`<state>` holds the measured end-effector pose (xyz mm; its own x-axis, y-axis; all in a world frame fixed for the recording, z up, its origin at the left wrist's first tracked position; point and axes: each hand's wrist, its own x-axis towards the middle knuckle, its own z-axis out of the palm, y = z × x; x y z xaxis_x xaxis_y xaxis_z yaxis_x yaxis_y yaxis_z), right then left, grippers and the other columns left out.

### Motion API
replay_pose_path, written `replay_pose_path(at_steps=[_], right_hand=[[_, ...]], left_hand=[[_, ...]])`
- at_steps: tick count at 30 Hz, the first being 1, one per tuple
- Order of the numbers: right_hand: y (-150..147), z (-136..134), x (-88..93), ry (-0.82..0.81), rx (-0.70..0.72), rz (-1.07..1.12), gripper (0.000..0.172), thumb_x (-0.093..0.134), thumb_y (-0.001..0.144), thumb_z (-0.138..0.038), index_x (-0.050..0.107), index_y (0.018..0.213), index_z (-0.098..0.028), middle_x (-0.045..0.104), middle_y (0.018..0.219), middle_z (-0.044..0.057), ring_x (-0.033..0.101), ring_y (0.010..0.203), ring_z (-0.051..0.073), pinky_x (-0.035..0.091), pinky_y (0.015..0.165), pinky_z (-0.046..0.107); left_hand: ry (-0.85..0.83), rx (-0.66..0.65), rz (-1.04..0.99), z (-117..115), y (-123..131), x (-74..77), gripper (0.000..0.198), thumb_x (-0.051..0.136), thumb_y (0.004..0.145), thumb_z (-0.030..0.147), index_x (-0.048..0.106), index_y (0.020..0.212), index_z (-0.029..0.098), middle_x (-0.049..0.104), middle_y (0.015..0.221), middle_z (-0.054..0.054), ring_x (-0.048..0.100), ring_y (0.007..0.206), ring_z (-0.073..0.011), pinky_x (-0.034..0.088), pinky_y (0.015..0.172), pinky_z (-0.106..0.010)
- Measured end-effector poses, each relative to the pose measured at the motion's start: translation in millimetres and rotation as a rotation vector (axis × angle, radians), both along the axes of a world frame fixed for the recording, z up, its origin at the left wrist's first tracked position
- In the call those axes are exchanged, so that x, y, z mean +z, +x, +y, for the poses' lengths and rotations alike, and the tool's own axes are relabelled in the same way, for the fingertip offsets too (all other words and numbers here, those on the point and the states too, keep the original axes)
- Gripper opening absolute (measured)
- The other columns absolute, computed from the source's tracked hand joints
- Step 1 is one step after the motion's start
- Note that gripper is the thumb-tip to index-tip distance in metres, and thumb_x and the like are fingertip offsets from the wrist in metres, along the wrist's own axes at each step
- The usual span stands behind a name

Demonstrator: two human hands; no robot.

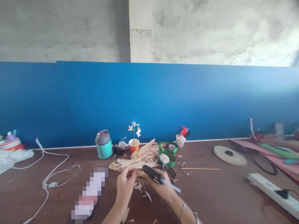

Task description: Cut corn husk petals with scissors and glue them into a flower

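My right hand (pixel 163 185) is wrapped round a black glue gun (pixel 153 174), whose nozzle points left toward my other hand. A pale glue stick (pixel 171 185) sticks out of the gun's back end. My left hand (pixel 127 179) is closed in a pinch close to the nozzle; what its fingertips hold is too small to make out. Just beyond both hands lies a bundle of pale dried husks (pixel 137 158). Small white petal-like pieces (pixel 139 186) are scattered on the brown table (pixel 196 199) between and below the hands.
Behind the husks stand a red paper cup (pixel 134 146) with white flowers (pixel 135 126) and a teal jar (pixel 104 147). Green ribbon rolls (pixel 166 159), scissors (pixel 170 171), a wooden stick (pixel 201 169) and a round disc (pixel 230 156) lie rightward. A power strip (pixel 273 193) is far right, white cables (pixel 48 179) left.
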<state>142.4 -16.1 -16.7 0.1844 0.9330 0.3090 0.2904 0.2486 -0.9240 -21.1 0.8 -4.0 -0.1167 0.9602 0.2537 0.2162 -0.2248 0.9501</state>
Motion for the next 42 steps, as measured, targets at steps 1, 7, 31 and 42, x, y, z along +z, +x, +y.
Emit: replay_pose_path(at_steps=[1,7,31,42], right_hand=[[0,-1,4.6,0.004,0.067,-0.031,0.018,0.065,0.068,-0.029,0.072,0.077,-0.014,0.07,0.07,0.005,0.061,0.064,0.02,0.049,0.062,0.029],[-4,-6,23.3,0.0,0.175,-0.034,0.015,0.06,0.07,-0.021,0.072,0.074,-0.014,0.07,0.071,0.005,0.061,0.067,0.021,0.048,0.061,0.028],[-4,-5,18.4,-0.029,0.235,-0.029,0.014,0.06,0.07,-0.02,0.071,0.074,-0.014,0.069,0.069,0.003,0.058,0.06,0.017,0.046,0.058,0.026],[-4,-4,15.1,-0.056,0.216,-0.029,0.015,0.062,0.07,-0.023,0.072,0.076,-0.013,0.069,0.069,0.005,0.058,0.059,0.018,0.047,0.056,0.026]], left_hand=[[0.009,0.0,0.017,-1,0,0.3,0.029,0.055,0.074,0.044,0.064,0.068,0.017,0.064,0.057,-0.001,0.059,0.055,-0.0184,0.043,0.055,-0.025],[0.005,-0.026,0.054,-3,1,-0.1,0.029,0.053,0.077,0.044,0.063,0.071,0.017,0.064,0.06,-0.002,0.059,0.058,-0.0197,0.045,0.057,-0.027],[0.005,-0.017,0.056,-6,5,3.7,0.031,0.055,0.076,0.045,0.064,0.068,0.016,0.061,0.057,-0.001,0.055,0.056,-0.0174,0.041,0.055,-0.024],[-0.005,-0.025,0.063,-6,5,3.8,0.032,0.054,0.076,0.046,0.064,0.069,0.016,0.063,0.058,-0.002,0.056,0.056,-0.018,0.043,0.056,-0.024]])
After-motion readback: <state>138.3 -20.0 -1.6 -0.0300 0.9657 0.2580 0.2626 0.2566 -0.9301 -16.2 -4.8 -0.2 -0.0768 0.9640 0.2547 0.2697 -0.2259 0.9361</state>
